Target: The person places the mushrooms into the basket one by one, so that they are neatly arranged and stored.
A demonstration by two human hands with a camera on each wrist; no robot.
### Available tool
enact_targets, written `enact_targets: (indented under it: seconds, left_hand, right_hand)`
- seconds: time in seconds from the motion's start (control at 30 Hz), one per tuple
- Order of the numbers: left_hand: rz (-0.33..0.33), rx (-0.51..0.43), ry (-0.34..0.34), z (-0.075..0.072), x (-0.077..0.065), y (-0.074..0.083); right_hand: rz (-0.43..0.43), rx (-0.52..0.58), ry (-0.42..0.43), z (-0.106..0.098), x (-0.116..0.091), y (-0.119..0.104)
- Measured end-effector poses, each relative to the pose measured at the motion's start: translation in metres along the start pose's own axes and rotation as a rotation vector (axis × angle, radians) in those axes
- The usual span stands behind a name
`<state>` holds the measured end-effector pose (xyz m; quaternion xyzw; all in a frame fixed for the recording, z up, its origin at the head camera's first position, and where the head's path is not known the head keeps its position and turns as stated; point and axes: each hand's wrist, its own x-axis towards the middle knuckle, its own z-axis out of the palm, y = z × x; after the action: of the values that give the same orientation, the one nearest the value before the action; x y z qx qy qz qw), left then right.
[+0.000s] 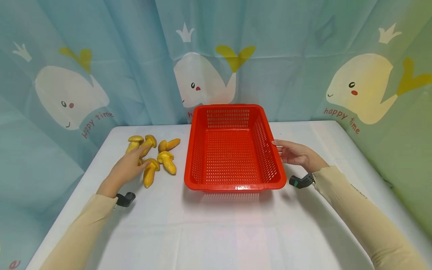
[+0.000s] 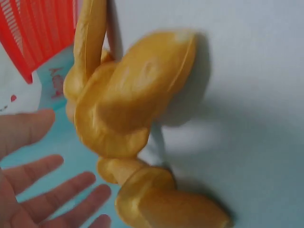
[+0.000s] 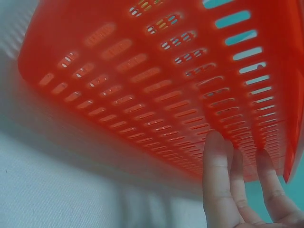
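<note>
Several yellow toy mushrooms (image 1: 167,162) lie in a loose group on the left part of the table. My left hand (image 1: 127,167) hovers over the group with its fingers spread, close to the nearest mushroom (image 1: 150,174). In the left wrist view a gap shows between the fingertips (image 2: 100,192) and a mushroom (image 2: 142,80). A red plastic basket (image 1: 236,186) with slotted walls stands in the middle. At its right side is my right hand (image 1: 294,153), whose straight fingers (image 3: 216,161) touch the outer wall, as the right wrist view shows.
The table (image 1: 216,232) has a white cover. Behind it hangs a blue-green curtain (image 1: 287,75) printed with whales, which also runs along both sides. A black wrist camera (image 1: 125,199) sits under the left wrist, and another camera (image 1: 301,181) under the right.
</note>
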<state>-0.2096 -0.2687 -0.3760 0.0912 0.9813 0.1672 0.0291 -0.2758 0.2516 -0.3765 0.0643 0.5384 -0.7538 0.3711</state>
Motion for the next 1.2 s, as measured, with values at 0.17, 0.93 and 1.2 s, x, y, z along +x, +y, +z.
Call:
enact_targets:
  seconds: [0.17, 0.93, 1.2]
  left_hand:
    - [-0.048, -0.078, 0.012, 0.012, -0.004, 0.002]
    - [-0.094, -0.002, -0.036, 0.028, -0.005, 0.001]
    - [-0.097, -0.011, -0.043, 0.026, -0.005, 0.003]
  right_hand:
    - [-0.016, -0.015, -0.05, -0.003, -0.005, 0.001]
    - [-0.095, -0.25, 0.11, 0.012, -0.006, -0.033]
    - [-0.146, -0.236, 0.094, 0.013, -0.004, -0.027]
